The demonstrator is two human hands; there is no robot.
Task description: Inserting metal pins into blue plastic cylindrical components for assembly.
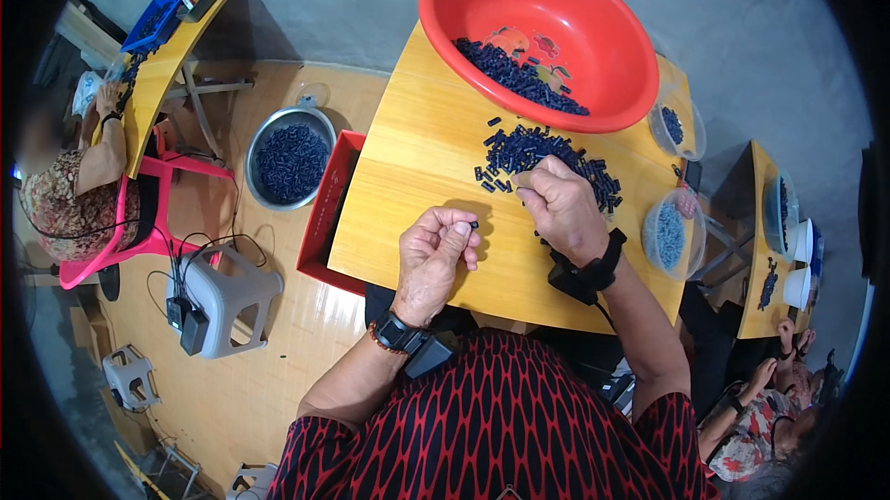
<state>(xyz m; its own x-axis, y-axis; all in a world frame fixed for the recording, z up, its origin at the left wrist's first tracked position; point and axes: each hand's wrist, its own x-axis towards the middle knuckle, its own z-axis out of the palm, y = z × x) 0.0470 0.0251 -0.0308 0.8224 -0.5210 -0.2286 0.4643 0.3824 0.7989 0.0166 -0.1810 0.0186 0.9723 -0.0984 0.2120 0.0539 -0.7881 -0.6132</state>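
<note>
A small dark blue, tube-like plastic piece [474,225] is pinched between the thumb and fingers of my left hand [434,259], above the near part of the yellow wooden table [389,194]. My right hand [565,208] is curled with its fingertips pressed together, at the near edge of a loose pile of similar dark pieces [528,150]. Whatever the right fingers hold is too small or hidden to name. Beyond the pile, a big red basin [593,46] leans tilted toward me, with many more dark pieces [519,78] gathered in its lower part.
Right of the pile stand a clear tub of light blue small parts [667,236] and another with dark pieces [672,126]. A red box [320,222] and a metal bowl [292,166] are left of the table. Grey stool [227,301] carries cables. Other people sit at both sides.
</note>
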